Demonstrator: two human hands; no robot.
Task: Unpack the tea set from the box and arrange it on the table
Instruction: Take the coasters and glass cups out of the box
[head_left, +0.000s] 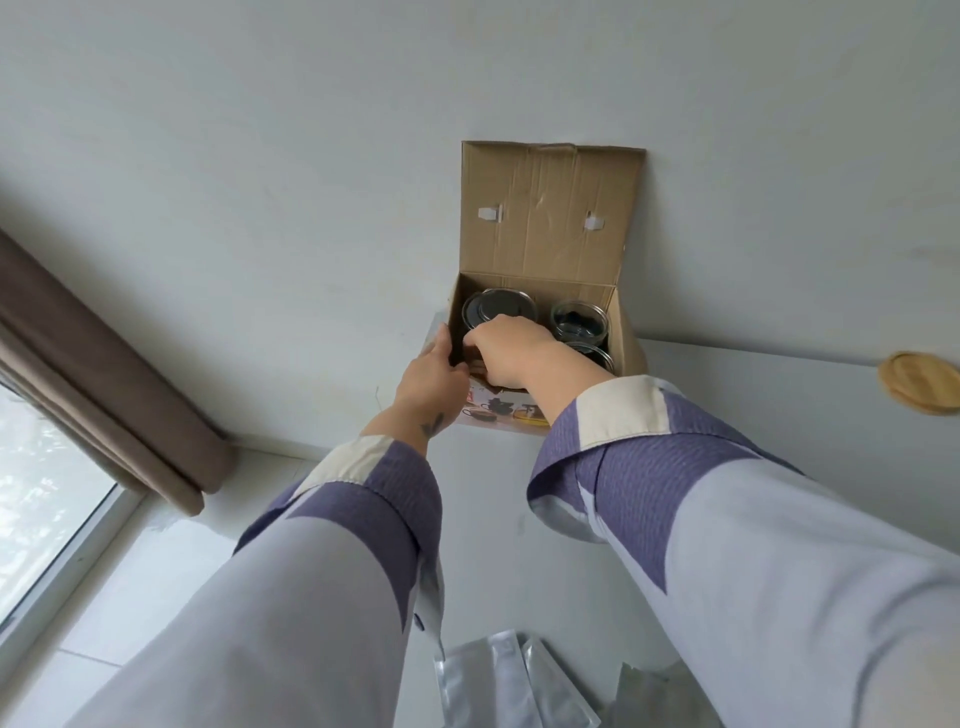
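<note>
Glass teapot (497, 307) and two glass cups (579, 319) remain inside the open brown cardboard box (545, 223) at the white table's (779, 395) far edge. Right hand (511, 345) reaches inside, grip unclear; left hand (434, 376) steadies the box's side wall. Only a round wooden lid (919, 382) lies unpacked.

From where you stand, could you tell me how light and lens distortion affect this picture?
Head view: daylight from the window blows it out; the box interior stays shadowed, glass pieces dark; wide-angle stretches the sleeves near the frame.
</note>
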